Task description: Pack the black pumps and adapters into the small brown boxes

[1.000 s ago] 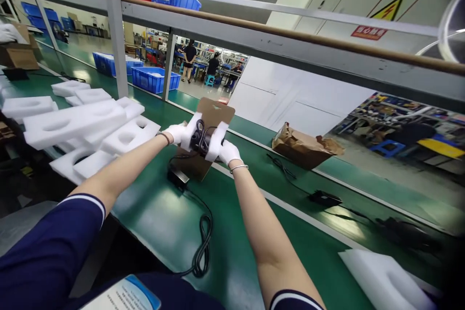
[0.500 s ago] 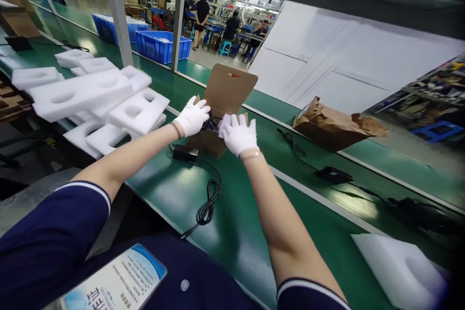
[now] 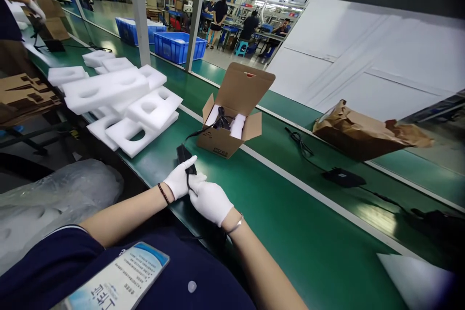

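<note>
My gloved left hand [image 3: 177, 181] is closed around the lower end of a black power adapter [image 3: 184, 154] near the belt's front edge. Just to its right, my gloved right hand [image 3: 211, 201] grips the adapter's black cable [image 3: 190, 184]; its fingertips are partly hidden. From the adapter's far end a thin cord [image 3: 196, 133] runs up into an open cardboard box [image 3: 214, 143]. White foam [image 3: 238, 126] and a dark device with bundled cord [image 3: 221, 118] show inside the box. Its lid stands up and the side flaps are spread.
White foam pieces [image 3: 109, 89] are piled at left. Another adapter [image 3: 343, 177] with cords and a torn paper-covered carton [image 3: 366, 131] lie at right on the green belt [image 3: 276, 213]. Blue bins [image 3: 178, 48] stand behind posts. A person's gloved hand [image 3: 36, 9] shows at far left.
Both hands have left the box and come down toward me. The left has taken the adapter and the right its cable, both picked up from the belt. The view has shifted left.
</note>
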Demonstrator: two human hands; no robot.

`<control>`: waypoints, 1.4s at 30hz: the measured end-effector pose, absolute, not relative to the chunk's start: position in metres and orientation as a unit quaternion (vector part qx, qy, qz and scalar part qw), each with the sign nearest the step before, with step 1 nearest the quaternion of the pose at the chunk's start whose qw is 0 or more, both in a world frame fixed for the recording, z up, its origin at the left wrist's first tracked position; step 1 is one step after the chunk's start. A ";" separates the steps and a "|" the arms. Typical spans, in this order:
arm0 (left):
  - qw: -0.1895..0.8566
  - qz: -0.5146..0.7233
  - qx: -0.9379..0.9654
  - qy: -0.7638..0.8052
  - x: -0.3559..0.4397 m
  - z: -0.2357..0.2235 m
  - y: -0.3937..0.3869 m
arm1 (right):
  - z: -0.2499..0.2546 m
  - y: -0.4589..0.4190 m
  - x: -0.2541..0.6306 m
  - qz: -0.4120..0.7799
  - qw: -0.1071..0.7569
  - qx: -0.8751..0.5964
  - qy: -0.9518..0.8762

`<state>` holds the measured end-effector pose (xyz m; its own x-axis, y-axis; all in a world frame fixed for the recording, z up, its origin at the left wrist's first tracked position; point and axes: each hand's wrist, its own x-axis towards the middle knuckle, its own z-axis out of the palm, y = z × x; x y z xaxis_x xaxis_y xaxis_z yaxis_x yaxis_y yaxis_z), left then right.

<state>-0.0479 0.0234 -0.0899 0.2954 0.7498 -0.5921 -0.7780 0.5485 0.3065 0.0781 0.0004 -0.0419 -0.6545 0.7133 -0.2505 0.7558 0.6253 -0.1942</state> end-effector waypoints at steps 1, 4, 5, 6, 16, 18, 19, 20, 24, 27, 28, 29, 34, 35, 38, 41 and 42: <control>0.798 0.477 -0.014 0.368 -0.046 -0.091 0.019 | -0.035 -0.009 0.079 -0.136 0.090 0.390 0.906; 0.785 0.483 0.024 0.387 -0.040 -0.098 -0.004 | -0.020 -0.030 0.088 -0.132 0.114 0.338 0.925; 0.783 0.486 0.037 0.385 -0.039 -0.099 -0.014 | -0.017 -0.033 0.093 -0.119 0.099 0.346 0.925; 0.778 0.497 0.062 0.379 -0.038 -0.098 -0.024 | -0.015 -0.035 0.100 -0.101 0.062 0.368 0.922; 0.376 0.278 0.869 0.162 -0.085 0.013 0.014 | -0.001 0.011 0.159 0.045 -0.400 0.270 0.875; 0.333 0.236 0.885 0.225 -0.084 0.036 0.061 | 0.013 0.021 0.164 -0.068 -0.492 0.295 0.816; 0.311 0.234 0.884 0.260 -0.081 0.044 0.087 | 0.022 0.027 0.167 -0.118 -0.532 0.324 0.773; 0.284 0.227 0.884 0.294 -0.075 0.049 0.113 | 0.033 0.034 0.170 -0.154 -0.562 0.355 0.731; 0.119 0.027 0.901 0.416 -0.040 0.044 0.189 | 0.084 0.076 0.182 -0.173 -0.546 0.463 0.676; 0.073 -0.067 0.898 0.430 -0.018 0.025 0.193 | 0.109 0.116 0.179 -0.037 -0.429 0.555 0.711; 0.074 -0.062 0.900 0.425 -0.014 0.019 0.185 | 0.112 0.129 0.174 0.015 -0.356 0.577 0.735; 0.069 -0.059 0.903 0.421 -0.010 0.014 0.174 | 0.112 0.141 0.167 0.058 -0.268 0.586 0.763; 0.047 -0.011 0.908 0.417 -0.006 -0.003 0.113 | 0.096 0.173 0.124 0.136 0.066 0.516 0.843; 0.038 0.010 0.906 0.421 -0.006 -0.004 0.103 | 0.093 0.173 0.117 0.137 0.096 0.502 0.849; 0.009 0.054 0.905 0.422 -0.008 -0.006 0.085 | 0.082 0.168 0.105 0.125 0.112 0.477 0.863; -0.005 0.049 0.907 0.418 -0.009 -0.007 0.082 | 0.063 0.169 0.095 0.045 0.054 0.515 0.854; -0.006 0.044 0.908 0.417 -0.008 -0.008 0.083 | 0.054 0.172 0.092 0.011 0.037 0.537 0.843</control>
